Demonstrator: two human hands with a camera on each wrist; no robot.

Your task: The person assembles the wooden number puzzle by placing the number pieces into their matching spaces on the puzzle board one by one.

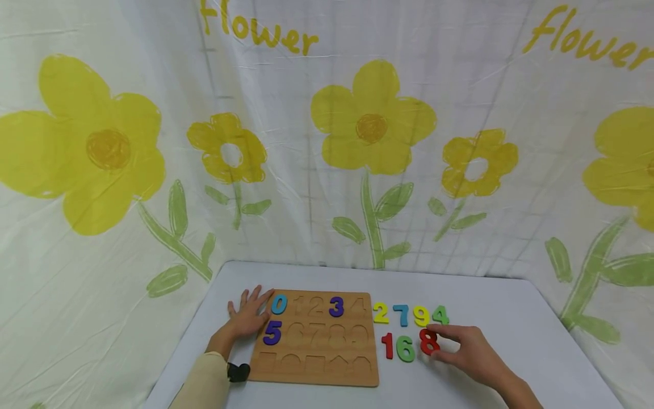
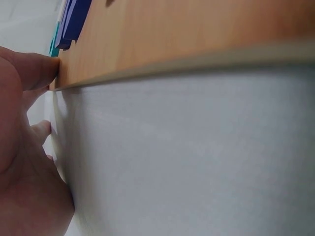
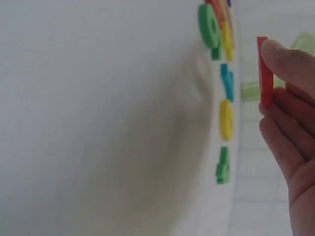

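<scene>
My right hand [image 1: 472, 353] pinches a red number 8 [image 1: 428, 342] between thumb and fingers. In the right wrist view the red 8 [image 3: 265, 73] is held edge-on, raised off the table. At the left edge of the wooden puzzle board [image 1: 317, 363] lies my left hand [image 1: 248, 315], fingers spread, the thumb touching the board's edge. On the board are a light blue 0 [image 1: 279, 304], a purple 3 [image 1: 336, 307] and a purple 5 [image 1: 272, 333]. Its other recesses, digits and shapes, show bare wood.
Right of the board lie a yellow 2 [image 1: 380, 313], blue 7 [image 1: 401, 315], yellow 9 [image 1: 421, 316], green 4 [image 1: 440, 315], red 1 [image 1: 388, 346] and green 6 [image 1: 405, 349]. Behind the white table [image 1: 501, 318] hangs a flower-printed curtain [image 1: 286, 227].
</scene>
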